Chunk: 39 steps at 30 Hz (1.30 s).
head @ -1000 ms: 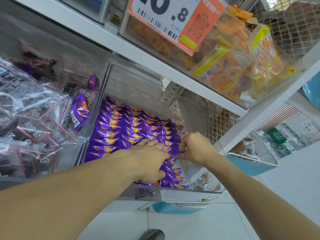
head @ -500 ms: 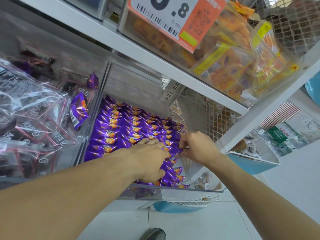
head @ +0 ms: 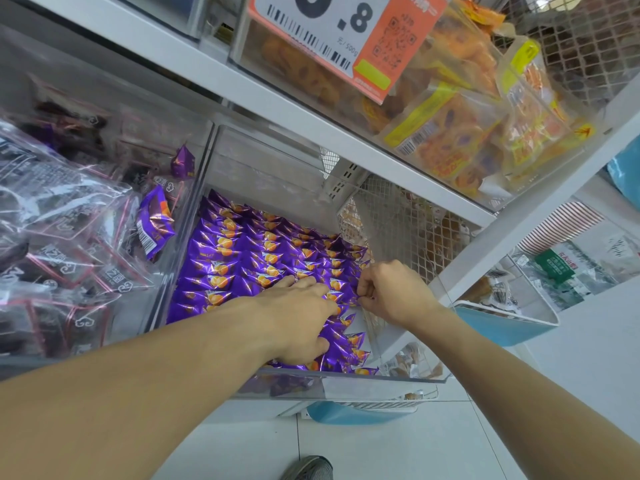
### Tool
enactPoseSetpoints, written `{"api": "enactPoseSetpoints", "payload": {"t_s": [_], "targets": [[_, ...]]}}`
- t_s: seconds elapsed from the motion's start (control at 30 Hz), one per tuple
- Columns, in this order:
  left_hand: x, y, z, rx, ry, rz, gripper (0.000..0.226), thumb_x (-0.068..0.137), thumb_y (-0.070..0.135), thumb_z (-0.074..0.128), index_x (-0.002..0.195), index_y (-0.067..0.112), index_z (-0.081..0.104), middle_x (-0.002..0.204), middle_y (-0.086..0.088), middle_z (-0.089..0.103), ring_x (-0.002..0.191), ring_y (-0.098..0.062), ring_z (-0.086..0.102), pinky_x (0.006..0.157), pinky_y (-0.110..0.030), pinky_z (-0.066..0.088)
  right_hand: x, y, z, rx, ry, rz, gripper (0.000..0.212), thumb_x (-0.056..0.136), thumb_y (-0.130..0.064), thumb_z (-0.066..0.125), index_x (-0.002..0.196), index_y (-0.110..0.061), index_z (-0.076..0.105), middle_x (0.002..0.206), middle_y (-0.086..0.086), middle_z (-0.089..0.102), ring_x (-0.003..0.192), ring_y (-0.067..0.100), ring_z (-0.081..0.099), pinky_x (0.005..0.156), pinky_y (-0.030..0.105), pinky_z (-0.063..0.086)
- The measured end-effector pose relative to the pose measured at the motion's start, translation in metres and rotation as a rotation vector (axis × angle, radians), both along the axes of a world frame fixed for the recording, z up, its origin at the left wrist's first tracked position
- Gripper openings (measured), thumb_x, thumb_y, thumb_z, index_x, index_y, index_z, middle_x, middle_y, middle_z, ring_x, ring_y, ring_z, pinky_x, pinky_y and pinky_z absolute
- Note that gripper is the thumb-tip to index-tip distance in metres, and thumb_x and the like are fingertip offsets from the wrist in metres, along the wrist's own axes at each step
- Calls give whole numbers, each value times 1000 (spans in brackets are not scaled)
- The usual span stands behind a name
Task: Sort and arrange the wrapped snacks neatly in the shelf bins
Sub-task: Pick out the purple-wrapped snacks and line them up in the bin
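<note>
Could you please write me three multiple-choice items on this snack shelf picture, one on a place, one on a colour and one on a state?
1. Where do the stray purple packets lie?
A. in the left bin of clear-wrapped snacks
B. on the floor
C. on the upper shelf

2. What colour is the right-hand part of the price tag?
A. green
B. orange
C. blue

3. How does the left hand lie?
A. clenched in a fist in the air
B. fingers stretched flat on the purple snacks
C. gripping the shelf edge

Answers: 1 A, they sit among the clear bags left of the bin wall; 2 B, the panel with the QR code is orange; 3 B, its straight fingers rest on the packets, while the right hand pinches at the row's edge.
</note>
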State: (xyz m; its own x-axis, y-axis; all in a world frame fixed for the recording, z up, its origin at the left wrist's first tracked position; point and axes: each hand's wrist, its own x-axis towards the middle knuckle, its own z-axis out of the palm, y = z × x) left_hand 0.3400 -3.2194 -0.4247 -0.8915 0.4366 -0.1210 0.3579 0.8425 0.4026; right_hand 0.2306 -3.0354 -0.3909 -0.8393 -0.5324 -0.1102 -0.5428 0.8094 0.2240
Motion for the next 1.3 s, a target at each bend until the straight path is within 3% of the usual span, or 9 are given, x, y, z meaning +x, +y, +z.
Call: {"api": "enactPoseSetpoints", "payload": {"t_s": [0.13, 0.53, 0.8, 1.07, 1.3], "targets": [[0, 0, 0, -3, 1, -1, 61, 98, 43, 48, 152, 24, 26, 163, -6, 9, 151, -24, 1, 122, -47, 4, -2, 2, 0, -9, -15, 27, 8, 78, -21, 76, 82, -23, 69, 85, -5, 65, 77, 17, 62, 71, 38, 56], [2, 0, -1, -28, 36, -7, 61, 98, 42, 48, 152, 24, 27, 163, -6, 11, 150, -25, 2, 122, -47, 6, -2, 7, 3, -64, -21, 23, 15, 74, -15, 75, 70, -23, 63, 78, -4, 64, 71, 17, 62, 68, 37, 56], [11, -6, 2, -70, 76, -6, 58, 96, 42, 49, 147, 17, 36, 159, -7, 21, 146, -27, 16, 120, -46, 18, 1, 4, 0, -40, -8, -3, 5, 82, -21, 69, 84, -26, 69, 88, -5, 67, 78, 17, 64, 70, 36, 58], [11, -9, 2, -40, 77, -12, 55, 96, 41, 49, 145, 17, 39, 152, -6, 31, 143, -25, 23, 118, -44, 23, 2, 4, 2, -9, -37, -1, 6, 82, -19, 68, 84, -22, 72, 84, -3, 70, 77, 17, 66, 72, 37, 58], [17, -13, 13, -1, 199, 15, 38, 95, 41, 47, 124, 17, 55, 125, -2, 52, 121, -23, 45, 104, -45, 39, 10, 4, 15, -88, -18, -3, 12, 79, -20, 70, 72, -28, 65, 78, -8, 67, 73, 12, 64, 71, 38, 58]]}}
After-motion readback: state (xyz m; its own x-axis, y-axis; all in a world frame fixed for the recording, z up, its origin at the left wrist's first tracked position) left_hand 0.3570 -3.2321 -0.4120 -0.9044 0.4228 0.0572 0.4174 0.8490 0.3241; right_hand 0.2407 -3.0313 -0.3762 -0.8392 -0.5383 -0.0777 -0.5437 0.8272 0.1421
